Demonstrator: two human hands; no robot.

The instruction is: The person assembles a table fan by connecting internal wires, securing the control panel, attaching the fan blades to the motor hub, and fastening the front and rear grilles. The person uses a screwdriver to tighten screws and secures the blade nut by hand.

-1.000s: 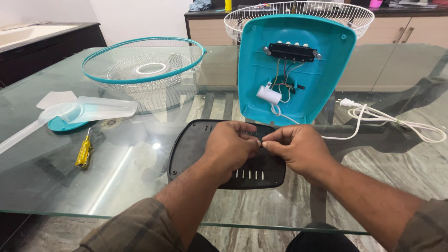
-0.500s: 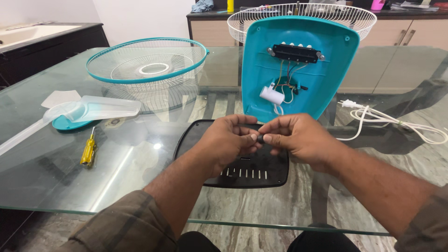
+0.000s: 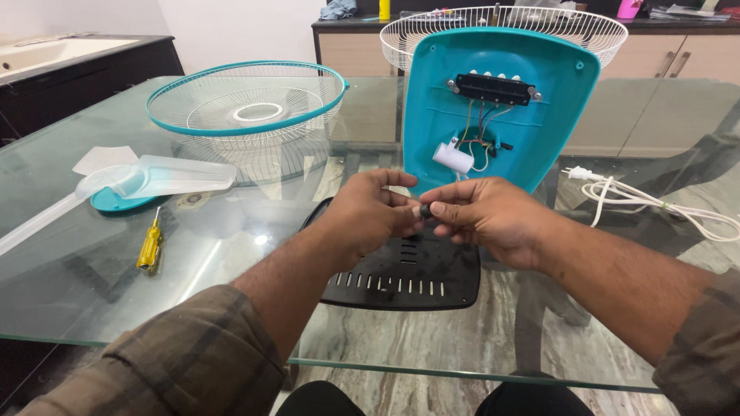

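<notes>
My left hand [image 3: 370,212] and right hand [image 3: 482,216] have lifted off the black slotted plastic base cover [image 3: 405,279], fingers now pinching a small black cap [image 3: 425,209] at twelve o'clock above it.

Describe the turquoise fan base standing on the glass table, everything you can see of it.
The turquoise fan base stands upright on the glass table, its hollow underside facing the camera. It looks like glossy moulded plastic, rounded at the corners. Near the top a black switch block is screwed on, with coloured wires running down to a small white cylinder. Behind it rises a white wire fan guard. Its lower edge is hidden by the person's left hand and right hand, which do not clearly touch it.
</notes>
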